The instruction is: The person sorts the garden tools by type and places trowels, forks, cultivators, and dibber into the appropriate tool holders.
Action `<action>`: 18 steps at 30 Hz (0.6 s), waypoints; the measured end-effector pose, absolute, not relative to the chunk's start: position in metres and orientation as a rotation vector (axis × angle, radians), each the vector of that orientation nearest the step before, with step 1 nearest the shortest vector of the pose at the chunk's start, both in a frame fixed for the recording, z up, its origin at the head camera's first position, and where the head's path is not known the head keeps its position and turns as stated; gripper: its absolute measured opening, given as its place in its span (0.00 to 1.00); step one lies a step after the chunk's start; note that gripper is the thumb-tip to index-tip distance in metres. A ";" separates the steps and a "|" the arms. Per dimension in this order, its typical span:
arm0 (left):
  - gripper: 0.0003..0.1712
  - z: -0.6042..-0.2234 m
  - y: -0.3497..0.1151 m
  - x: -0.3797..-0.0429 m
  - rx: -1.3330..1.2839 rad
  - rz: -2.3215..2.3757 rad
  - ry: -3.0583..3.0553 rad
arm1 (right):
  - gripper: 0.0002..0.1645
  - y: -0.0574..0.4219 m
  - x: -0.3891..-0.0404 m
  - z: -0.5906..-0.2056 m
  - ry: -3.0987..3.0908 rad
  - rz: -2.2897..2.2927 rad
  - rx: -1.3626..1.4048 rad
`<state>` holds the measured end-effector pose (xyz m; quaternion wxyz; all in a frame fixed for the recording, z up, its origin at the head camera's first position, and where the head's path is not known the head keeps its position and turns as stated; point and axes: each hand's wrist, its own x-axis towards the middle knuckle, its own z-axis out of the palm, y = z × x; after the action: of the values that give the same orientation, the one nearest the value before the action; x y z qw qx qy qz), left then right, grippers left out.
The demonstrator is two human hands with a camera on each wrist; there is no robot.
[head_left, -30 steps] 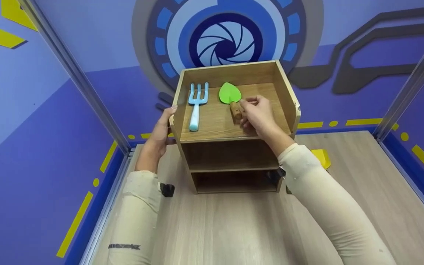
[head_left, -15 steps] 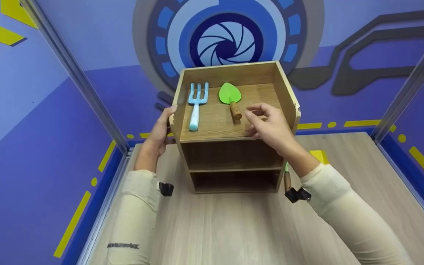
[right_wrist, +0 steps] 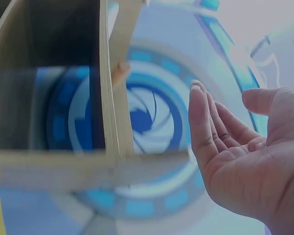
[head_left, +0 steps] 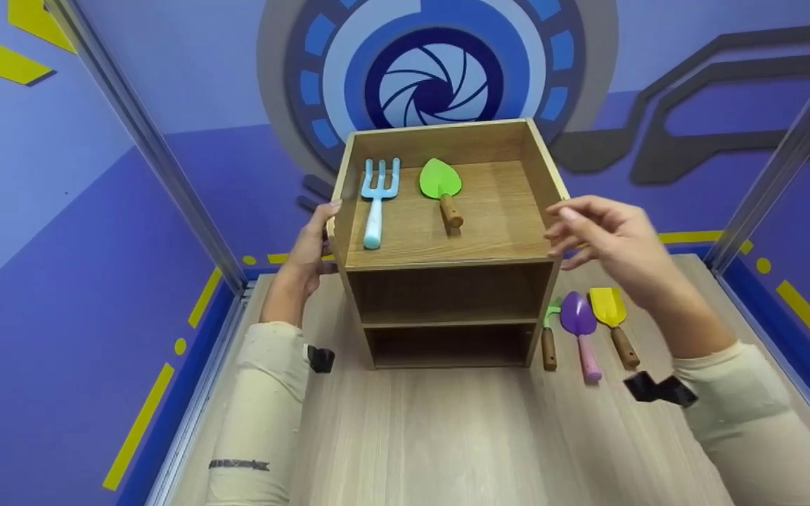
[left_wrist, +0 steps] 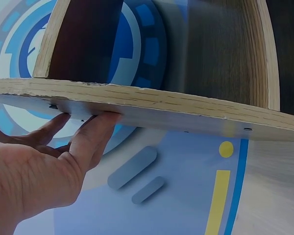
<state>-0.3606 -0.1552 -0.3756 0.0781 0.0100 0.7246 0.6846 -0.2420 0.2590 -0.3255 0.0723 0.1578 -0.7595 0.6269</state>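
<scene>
My left hand (head_left: 304, 254) rests against the outer left side of a small wooden shelf unit (head_left: 496, 193). In the left wrist view, extended fingers (left_wrist: 95, 134) press on that side panel below its edge. Beyond the unit's right side, my right hand (head_left: 623, 242) hovers in the air with relaxed fingers and holds nothing; the right wrist view shows its bare palm (right_wrist: 250, 171). On the top shelf lie a light-blue hand fork (head_left: 375, 211), at left, and a green leaf-shaped trowel (head_left: 440, 179) with a brown handle (head_left: 451, 212), near the middle.
On the table (head_left: 447, 436), right of the unit, lie a purple trowel (head_left: 578, 314) with a pink handle, a yellow shovel (head_left: 608, 306), and a green-headed tool (head_left: 549, 348) partly hidden by the unit. Blue printed walls (head_left: 222, 176) enclose the table.
My right hand has come off the green trowel's handle and moved right, out past the unit. The green trowel stays on the top shelf. My left hand has not moved.
</scene>
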 end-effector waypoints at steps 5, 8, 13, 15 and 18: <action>0.42 -0.375 -0.156 -0.360 0.022 2.056 2.153 | 0.17 0.304 -0.239 -0.339 -2.205 1.980 0.422; 0.42 -0.374 -0.157 -0.361 0.018 2.059 2.142 | 0.15 0.328 -0.241 -0.355 -2.183 2.029 0.364; 0.43 -0.374 -0.158 -0.361 -0.001 2.050 2.150 | 0.15 0.361 -0.247 -0.388 -2.336 1.960 0.173; 0.43 -0.374 -0.158 -0.361 0.000 2.043 2.161 | 0.16 0.372 -0.248 -0.401 -2.427 1.887 0.082; 0.43 -0.375 -0.157 -0.361 0.010 2.033 2.169 | 0.17 0.385 -0.250 -0.417 -2.523 1.811 -0.022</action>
<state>-0.3611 -0.1572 -0.3752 0.0841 0.0033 0.7270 0.6815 -0.2504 0.3849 -0.4174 0.0179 -0.0070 -0.8123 0.5829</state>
